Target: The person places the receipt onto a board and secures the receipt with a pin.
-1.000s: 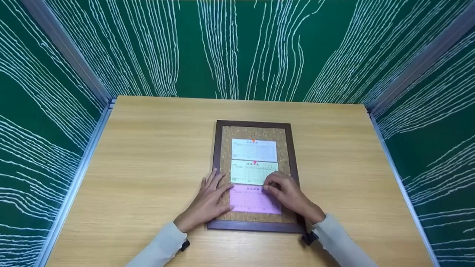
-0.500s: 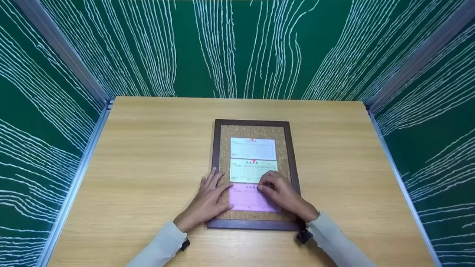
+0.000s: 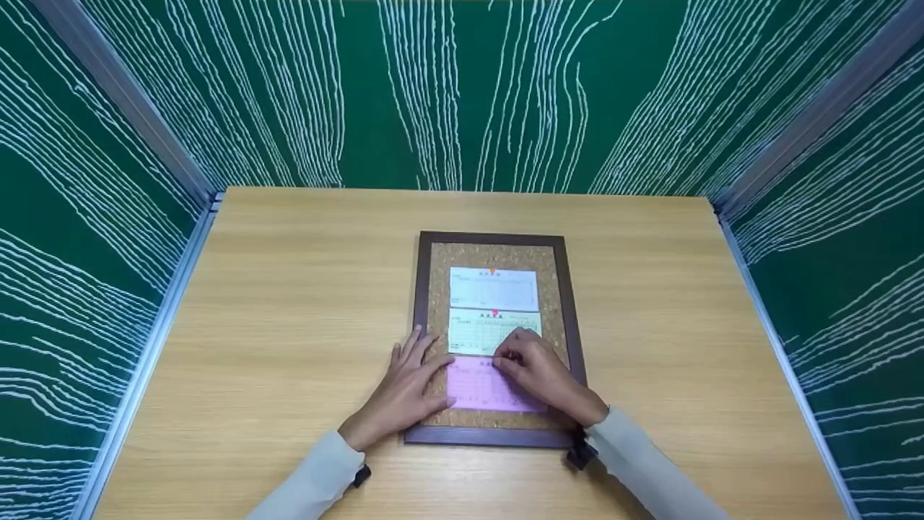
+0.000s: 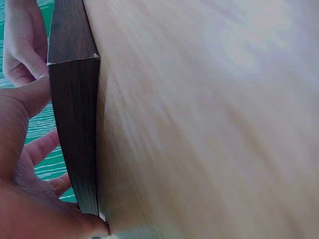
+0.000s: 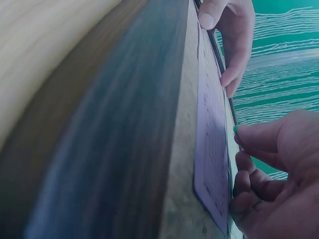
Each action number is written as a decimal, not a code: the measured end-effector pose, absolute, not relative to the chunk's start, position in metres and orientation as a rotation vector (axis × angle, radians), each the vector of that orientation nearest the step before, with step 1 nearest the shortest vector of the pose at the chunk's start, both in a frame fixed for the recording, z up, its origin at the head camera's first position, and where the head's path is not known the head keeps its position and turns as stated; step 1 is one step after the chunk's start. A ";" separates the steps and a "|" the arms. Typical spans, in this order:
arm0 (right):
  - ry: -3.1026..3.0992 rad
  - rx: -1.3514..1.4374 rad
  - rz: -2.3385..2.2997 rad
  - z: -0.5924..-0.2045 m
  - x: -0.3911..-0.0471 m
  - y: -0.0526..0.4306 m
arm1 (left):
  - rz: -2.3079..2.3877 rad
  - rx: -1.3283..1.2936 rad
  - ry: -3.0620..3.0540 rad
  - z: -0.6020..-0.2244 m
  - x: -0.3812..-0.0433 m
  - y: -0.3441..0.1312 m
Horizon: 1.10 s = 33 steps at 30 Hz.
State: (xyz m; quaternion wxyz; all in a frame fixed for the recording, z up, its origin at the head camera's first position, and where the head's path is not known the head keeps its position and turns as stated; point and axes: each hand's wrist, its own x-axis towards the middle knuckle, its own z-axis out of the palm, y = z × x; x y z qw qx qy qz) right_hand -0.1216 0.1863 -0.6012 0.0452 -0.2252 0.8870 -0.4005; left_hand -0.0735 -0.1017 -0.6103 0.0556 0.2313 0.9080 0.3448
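Note:
A cork board (image 3: pixel 440 289) in a dark brown frame lies on the table. My left hand (image 3: pixel 398 390) is spread over its left side, thumb and index fingertip on the left edge of a pink slip (image 3: pixel 473 386). In the right wrist view, my right hand (image 5: pixel 279 174) pinches a small green push pin (image 5: pixel 235 129), mostly hidden by the fingers. In the head view, that hand is at the pink slip's upper edge, near the middle. Above it lie a green slip (image 3: pixel 469 336) with a pink-red pin (image 3: pixel 494 313) and a white slip (image 3: pixel 491 290) with an orange pin (image 3: pixel 492 271).
The wooden table (image 3: pixel 303 289) extends around the board on all sides. Green panels (image 3: pixel 368 94) with white wavy lines stand behind and at both sides. Metal posts (image 3: pixel 137 108) rise at the table's back corners.
My right hand has moved left along the pink slip's upper edge, from near its right end toward the middle. My left hand has stayed in place on the board.

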 end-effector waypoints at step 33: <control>2.699 -0.652 -1.229 -0.602 -0.131 0.180 | 1.036 0.698 2.758 -0.611 -0.074 -0.102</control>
